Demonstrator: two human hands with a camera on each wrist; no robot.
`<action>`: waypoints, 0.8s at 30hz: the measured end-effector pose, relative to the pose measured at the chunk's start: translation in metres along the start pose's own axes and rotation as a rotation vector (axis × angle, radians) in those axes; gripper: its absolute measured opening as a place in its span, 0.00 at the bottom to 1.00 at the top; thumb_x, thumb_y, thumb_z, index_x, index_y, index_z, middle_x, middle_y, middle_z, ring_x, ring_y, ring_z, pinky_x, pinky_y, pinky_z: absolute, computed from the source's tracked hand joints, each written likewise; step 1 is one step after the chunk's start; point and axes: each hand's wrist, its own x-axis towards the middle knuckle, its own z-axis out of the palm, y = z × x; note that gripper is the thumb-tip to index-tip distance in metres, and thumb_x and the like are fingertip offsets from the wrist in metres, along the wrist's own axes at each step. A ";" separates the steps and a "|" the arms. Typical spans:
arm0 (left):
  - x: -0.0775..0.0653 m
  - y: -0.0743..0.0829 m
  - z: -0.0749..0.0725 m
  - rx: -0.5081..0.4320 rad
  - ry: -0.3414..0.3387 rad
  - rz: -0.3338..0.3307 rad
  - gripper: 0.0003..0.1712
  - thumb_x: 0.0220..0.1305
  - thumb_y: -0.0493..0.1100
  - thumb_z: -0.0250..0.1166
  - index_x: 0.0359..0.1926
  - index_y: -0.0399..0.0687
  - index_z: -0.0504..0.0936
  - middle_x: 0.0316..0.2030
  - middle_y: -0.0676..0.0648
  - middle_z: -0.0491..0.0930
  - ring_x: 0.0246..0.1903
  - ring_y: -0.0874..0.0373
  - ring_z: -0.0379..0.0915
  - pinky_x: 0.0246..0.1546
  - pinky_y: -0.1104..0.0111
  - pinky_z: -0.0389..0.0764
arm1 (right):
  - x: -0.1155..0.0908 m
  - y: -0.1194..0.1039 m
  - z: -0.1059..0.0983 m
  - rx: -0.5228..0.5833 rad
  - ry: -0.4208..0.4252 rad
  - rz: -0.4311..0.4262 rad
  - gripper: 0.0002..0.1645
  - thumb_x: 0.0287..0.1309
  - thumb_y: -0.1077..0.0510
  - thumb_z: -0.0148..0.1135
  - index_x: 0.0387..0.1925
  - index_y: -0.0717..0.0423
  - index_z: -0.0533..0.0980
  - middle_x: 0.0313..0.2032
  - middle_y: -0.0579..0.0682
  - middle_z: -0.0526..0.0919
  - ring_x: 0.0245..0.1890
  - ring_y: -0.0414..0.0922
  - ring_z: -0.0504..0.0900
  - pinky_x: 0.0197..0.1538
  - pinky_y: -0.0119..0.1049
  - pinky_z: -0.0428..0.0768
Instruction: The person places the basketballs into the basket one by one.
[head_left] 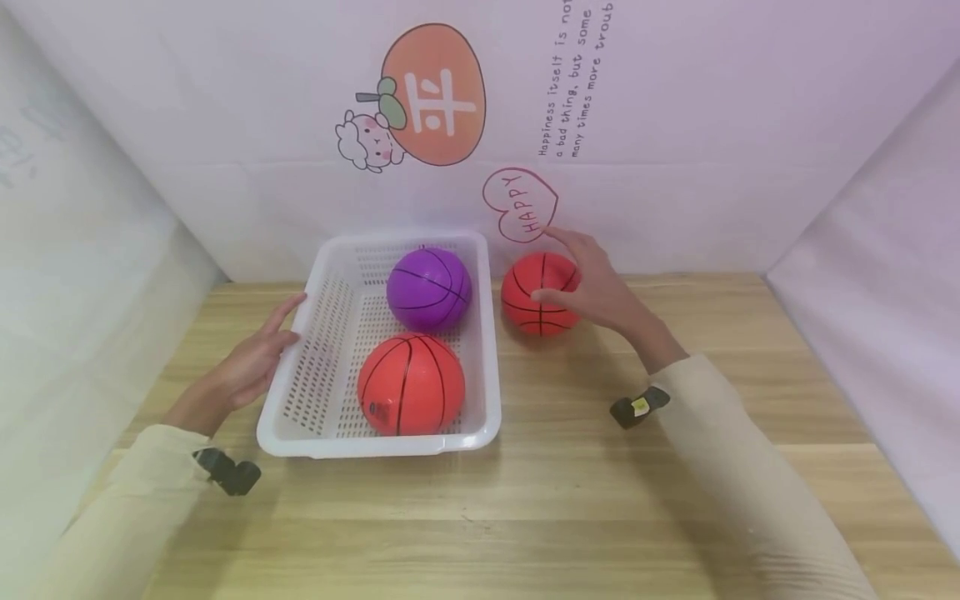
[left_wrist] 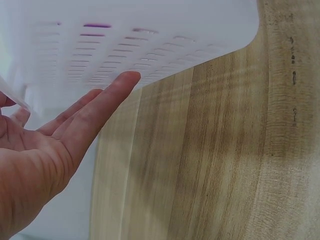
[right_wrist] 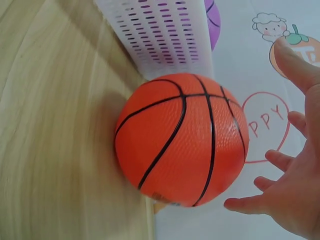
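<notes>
The white basket (head_left: 378, 447) stands with its far end close to the bench's back edge; bench (head_left: 570, 483) surface runs from its near rim toward the person, and a wider stretch lies to the right. Inside, along the right wall, sit a purple ball (head_left: 429, 290) and, nearer, an orange ball (head_left: 411, 385). A red-orange ball (right_wrist: 182, 142) rests on the bench just beside the basket's right wall. Of the hands, the right hand (head_left: 600, 287) is spread wide beside that ball, with a gap showing in the wrist view; the left hand (head_left: 251, 362) touches the basket's left rim, fingers extended.

The backdrop (head_left: 675, 100) reads "Happiness itself is not / a bad thing, but some / many times more troub" (cut off there), and a red heart (head_left: 520, 205) says "HAPPY". The orange ball's small dark label is unreadable.
</notes>
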 end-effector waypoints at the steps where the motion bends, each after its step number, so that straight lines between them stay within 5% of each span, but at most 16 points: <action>1: 0.000 0.000 0.000 -0.002 0.001 -0.002 0.38 0.80 0.39 0.33 0.79 0.65 0.25 0.73 0.24 0.40 0.67 0.23 0.48 0.54 0.46 0.75 | -0.001 0.002 -0.001 -0.003 -0.006 0.012 0.55 0.52 0.47 0.76 0.77 0.42 0.57 0.73 0.50 0.59 0.72 0.51 0.53 0.64 0.65 0.65; 17: -0.001 0.001 -0.001 0.015 -0.009 0.004 0.37 0.80 0.40 0.34 0.79 0.66 0.26 0.73 0.24 0.40 0.66 0.28 0.54 0.52 0.47 0.77 | -0.017 0.020 -0.012 0.041 -0.046 0.147 0.60 0.52 0.43 0.75 0.79 0.42 0.50 0.75 0.53 0.51 0.74 0.54 0.48 0.64 0.68 0.63; 24: -0.001 0.001 -0.001 0.019 0.002 -0.007 0.37 0.80 0.40 0.34 0.79 0.66 0.27 0.74 0.25 0.41 0.65 0.29 0.57 0.52 0.46 0.77 | -0.026 0.027 -0.013 0.101 -0.032 0.217 0.65 0.54 0.46 0.75 0.80 0.38 0.40 0.77 0.57 0.46 0.74 0.59 0.48 0.64 0.71 0.60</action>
